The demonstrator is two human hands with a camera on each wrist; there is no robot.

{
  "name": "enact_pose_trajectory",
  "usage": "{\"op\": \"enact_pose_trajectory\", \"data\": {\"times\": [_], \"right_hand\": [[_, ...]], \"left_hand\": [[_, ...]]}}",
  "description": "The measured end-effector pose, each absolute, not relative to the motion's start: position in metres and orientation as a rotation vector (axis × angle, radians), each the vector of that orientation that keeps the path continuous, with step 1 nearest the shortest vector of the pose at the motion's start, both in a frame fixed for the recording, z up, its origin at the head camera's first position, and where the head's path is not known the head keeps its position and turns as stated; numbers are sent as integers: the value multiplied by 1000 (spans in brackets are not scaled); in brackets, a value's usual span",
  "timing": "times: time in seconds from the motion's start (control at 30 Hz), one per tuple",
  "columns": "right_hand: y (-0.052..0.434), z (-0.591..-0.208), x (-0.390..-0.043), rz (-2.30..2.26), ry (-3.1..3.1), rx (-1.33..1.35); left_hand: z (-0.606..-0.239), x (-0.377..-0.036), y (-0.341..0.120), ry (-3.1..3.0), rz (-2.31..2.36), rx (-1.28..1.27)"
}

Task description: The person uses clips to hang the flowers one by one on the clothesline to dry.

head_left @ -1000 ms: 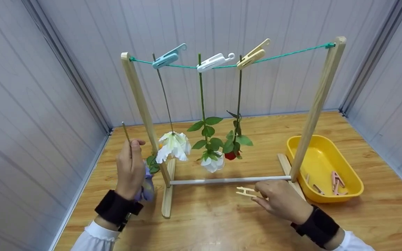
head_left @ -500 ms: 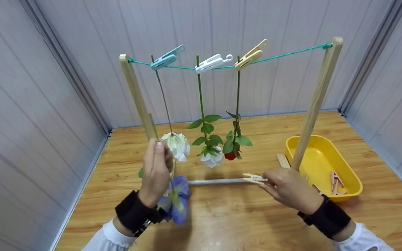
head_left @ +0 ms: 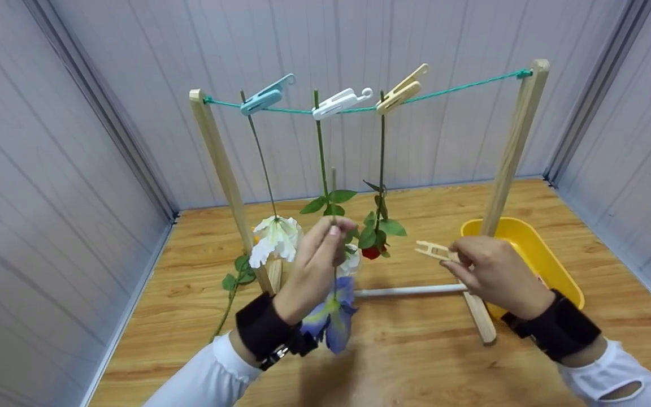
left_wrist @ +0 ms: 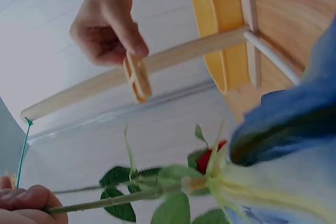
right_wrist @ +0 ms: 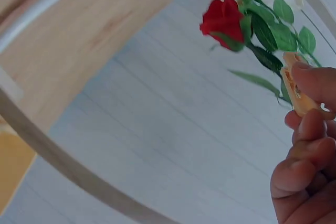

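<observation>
Pinching a thin green stem between thumb and fingers, the left hand (head_left: 317, 265) holds a blue artificial flower (head_left: 331, 322) head-down in front of the wooden drying rack (head_left: 218, 164), the bloom hanging just below the wrist and the stem end rising past the fingertips. The flower looks very light, with soft fabric petals that would crush or crease if squeezed; the stem appears thin and somewhat springy, so it is the sensible place to take hold, near its upper part, leaving the tip free. The right hand (head_left: 492, 271) grips a beige clothespin (head_left: 434, 250) by its tail end, jaws pointing toward the flower. The pin seems light and rigid, probably plastic and a little slick, and I judge it opens by squeezing the tail.

Across the rack runs a green cord (head_left: 461, 86), already carrying three flowers pegged upside down: a white flower (head_left: 274, 237) under a blue clothespin (head_left: 263, 99), a leafy white rose (head_left: 354, 260) partly hidden behind the left hand under a white clothespin (head_left: 339, 100), and a red rose (head_left: 372, 251) under a tan clothespin (head_left: 399, 90). The cord sags slightly and would likely give under pressure.

The bench (head_left: 416, 362) is smooth pale wood. A yellow tray (head_left: 551, 254) sits at the right behind the rack's post. Grey panelled walls (head_left: 77, 141) close in on three sides.
</observation>
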State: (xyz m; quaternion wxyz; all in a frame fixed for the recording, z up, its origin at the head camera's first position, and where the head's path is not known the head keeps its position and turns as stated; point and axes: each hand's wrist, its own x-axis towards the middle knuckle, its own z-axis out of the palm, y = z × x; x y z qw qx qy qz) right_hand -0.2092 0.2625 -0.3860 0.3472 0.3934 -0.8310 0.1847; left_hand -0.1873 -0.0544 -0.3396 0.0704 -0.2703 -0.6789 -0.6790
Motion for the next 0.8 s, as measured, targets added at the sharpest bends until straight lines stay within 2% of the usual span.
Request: {"op": "enact_pose_trajectory", "data": {"times": [0.5, 0.8], "right_hand": [[293, -313, -213, 425, -2062, 946], [300, -275, -208, 297, -2088, 895]], "left_hand": [[-332, -202, 12, -2009, -2196, -1030], [-318, -213, 51, -1914, -2283, -1033]]}}
